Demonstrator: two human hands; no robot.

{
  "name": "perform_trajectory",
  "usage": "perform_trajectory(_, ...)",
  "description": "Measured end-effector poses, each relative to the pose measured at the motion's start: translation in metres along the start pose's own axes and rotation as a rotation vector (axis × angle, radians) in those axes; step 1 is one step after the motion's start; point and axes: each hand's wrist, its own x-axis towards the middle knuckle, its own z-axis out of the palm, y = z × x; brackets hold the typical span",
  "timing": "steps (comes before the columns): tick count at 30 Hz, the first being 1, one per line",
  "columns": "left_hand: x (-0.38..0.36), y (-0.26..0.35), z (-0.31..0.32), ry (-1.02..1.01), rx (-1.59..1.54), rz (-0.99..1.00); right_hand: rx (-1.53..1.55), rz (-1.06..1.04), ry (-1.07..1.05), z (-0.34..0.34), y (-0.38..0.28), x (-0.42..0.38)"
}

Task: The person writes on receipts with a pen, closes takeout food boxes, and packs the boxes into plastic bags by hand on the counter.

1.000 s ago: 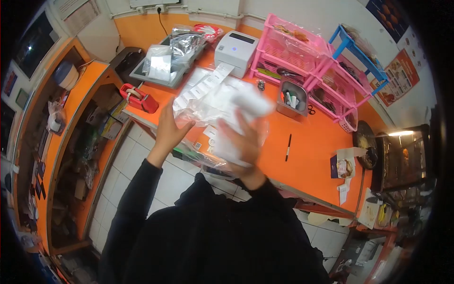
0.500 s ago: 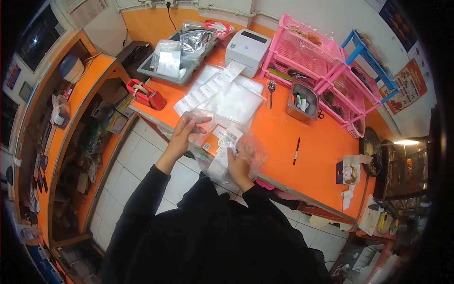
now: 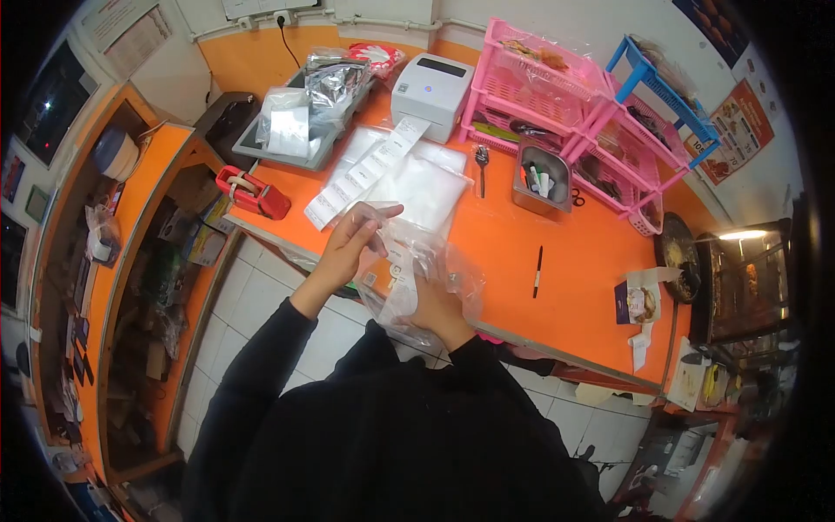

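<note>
Bag: clear and crumpled, it (image 3: 465, 283) lies between the two hands at the near edge of the surface (image 3: 591, 252); its upper left edge is by the left hand (image 3: 344, 248), its bulk by the right hand (image 3: 442, 311).
Paper: white, the paper (image 3: 401, 300) shows at the bag, just left of the right thumb; its long axis runs roughly away from the body (image 3: 383, 435).
Left hand: nearer the bag's upper edge, fingers bent, index finger pointing right; film lies about the fingertips; whether they pinch it, I cannot tell.
Right hand: nearer the paper, low against the bag, thumb up; its other fingers are hidden, so its grip cannot be told.
Spacing: the hands are apart.
Beyond the hands: label strip (image 3: 370, 170) and printer (image 3: 430, 91).
Right of the hands: pen (image 3: 538, 271).
</note>
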Motion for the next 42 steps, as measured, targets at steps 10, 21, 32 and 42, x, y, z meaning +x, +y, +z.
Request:
perform_trajectory(10, -0.010, 0.052, 0.026, -0.083, -0.001, 0.055, -0.012, -0.045, 0.244, 0.036, 0.043, 0.025)
perform_trajectory(21, 0.025, 0.062, 0.087, -0.264, 0.352, 0.280, -0.209, -0.122, 0.397, 0.015, 0.123, -0.038)
perform_trajectory(32, 0.016, -0.099, 0.062, -0.579, 0.830, 0.170, -0.150, -0.073, 0.394, 0.016, 0.118, -0.031)
perform_trajectory(42, 0.019, -0.173, 0.090, -0.463, 0.846, 0.329, -0.047, -0.018, 0.005, -0.084, 0.109, -0.094)
